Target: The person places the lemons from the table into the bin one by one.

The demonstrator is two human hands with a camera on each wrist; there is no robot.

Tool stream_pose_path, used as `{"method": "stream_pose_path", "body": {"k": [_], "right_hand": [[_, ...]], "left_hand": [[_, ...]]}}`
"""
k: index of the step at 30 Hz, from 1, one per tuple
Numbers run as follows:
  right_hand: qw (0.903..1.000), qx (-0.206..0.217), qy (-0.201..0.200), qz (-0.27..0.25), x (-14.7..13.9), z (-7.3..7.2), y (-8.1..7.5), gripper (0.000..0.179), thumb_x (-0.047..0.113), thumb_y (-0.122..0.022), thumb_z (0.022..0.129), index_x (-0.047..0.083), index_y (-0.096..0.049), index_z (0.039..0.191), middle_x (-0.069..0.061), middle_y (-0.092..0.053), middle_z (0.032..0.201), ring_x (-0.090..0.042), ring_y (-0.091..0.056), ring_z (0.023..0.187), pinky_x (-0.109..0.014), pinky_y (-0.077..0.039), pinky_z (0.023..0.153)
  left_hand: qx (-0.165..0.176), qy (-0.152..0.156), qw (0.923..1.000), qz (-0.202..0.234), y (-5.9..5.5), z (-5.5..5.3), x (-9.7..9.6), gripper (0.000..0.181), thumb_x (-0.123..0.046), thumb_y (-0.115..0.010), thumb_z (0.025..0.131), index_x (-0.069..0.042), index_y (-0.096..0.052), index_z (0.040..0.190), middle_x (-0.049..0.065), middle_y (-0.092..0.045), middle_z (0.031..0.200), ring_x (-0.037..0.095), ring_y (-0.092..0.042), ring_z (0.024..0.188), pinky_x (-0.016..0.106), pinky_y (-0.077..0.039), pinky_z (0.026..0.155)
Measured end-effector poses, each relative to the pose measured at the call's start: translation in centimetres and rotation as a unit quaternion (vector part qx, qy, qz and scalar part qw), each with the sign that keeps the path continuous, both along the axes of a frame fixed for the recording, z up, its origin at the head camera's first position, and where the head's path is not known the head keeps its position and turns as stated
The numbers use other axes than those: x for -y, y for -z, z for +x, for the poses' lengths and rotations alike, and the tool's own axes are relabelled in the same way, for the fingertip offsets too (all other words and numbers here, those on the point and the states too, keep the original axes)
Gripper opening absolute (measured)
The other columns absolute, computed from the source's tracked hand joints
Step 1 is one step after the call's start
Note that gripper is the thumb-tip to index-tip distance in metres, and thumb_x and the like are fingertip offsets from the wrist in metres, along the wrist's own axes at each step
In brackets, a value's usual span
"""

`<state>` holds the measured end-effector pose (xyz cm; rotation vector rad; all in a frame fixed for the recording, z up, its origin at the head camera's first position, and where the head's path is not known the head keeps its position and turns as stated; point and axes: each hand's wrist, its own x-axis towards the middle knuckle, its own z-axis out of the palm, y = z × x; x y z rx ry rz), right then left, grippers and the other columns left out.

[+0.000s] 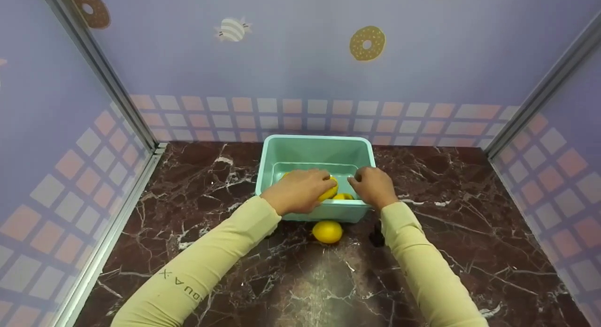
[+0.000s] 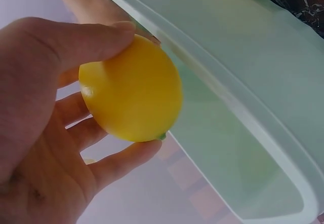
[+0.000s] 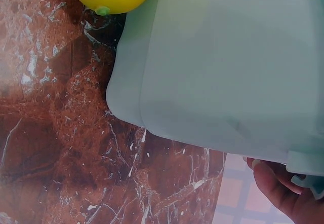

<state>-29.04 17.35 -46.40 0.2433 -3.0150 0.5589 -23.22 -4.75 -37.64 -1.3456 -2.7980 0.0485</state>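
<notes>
My left hand point(image 1: 300, 191) holds a yellow lemon point(image 2: 132, 89) between thumb and fingers, above the front part of a mint-green bin point(image 1: 317, 209). The lemon's small green tip faces away from the palm in the left wrist view. My right hand point(image 1: 374, 185) grips the bin at its right front corner, fingertips over the inside; in the right wrist view it is partly hidden by the rim. Another lemon point(image 1: 343, 196) lies in the bin, and more yellow shows behind my left hand. One lemon point(image 1: 327, 231) rests on the table just in front of the bin.
The bin stands on a dark red marbled tabletop point(image 1: 225, 270), close to a purple back wall point(image 1: 291, 69) with a tile pattern. Side panels with metal frames point(image 1: 112, 78) bound the table left and right. A small black object point(image 1: 377, 235) is under my right wrist.
</notes>
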Motion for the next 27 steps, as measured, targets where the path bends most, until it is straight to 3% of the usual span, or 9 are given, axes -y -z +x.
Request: {"method": "stream_pose_path", "body": {"k": [10, 18, 27], "right_hand": [[1.0, -0.004, -0.001, -0.004, 0.0, 0.1, -0.1, 0.033, 0.036, -0.061, 0.092, 0.008, -0.068, 0.076, -0.009, -0.066, 0.074, -0.024, -0.057, 0.068, -0.042, -0.046, 0.066], [1.0, 0.004, 0.0, -0.001, 0.1, 0.1, -0.2, 0.034, 0.036, -0.061, 0.093, 0.01, -0.062, 0.07, -0.005, -0.058, 0.066, -0.022, -0.052, 0.062, -0.036, -0.041, 0.061], [1.0, 0.004, 0.001, 0.004, 0.1, 0.0, -0.1, 0.032, 0.036, -0.061, 0.093, 0.009, -0.068, 0.077, -0.009, -0.066, 0.074, -0.023, -0.058, 0.066, -0.041, -0.046, 0.064]], "left_hand": [[0.0, -0.011, 0.9999, -0.009, -0.1, -0.4, -0.2, 0.038, -0.017, -0.071, 0.084, -0.013, -0.059, 0.12, 0.007, -0.06, 0.116, 0.023, -0.061, 0.1, 0.039, -0.055, 0.082], [0.016, -0.027, 0.9995, -0.009, -0.3, -0.8, -0.2, 0.045, -0.015, -0.069, 0.086, -0.013, -0.057, 0.129, 0.007, -0.059, 0.122, 0.023, -0.06, 0.106, 0.039, -0.054, 0.089], [0.041, -0.046, 0.9981, -0.009, -0.4, -1.4, -0.4, 0.051, -0.013, -0.067, 0.087, -0.014, -0.052, 0.135, 0.007, -0.056, 0.133, 0.025, -0.057, 0.118, 0.041, -0.05, 0.097]]}}
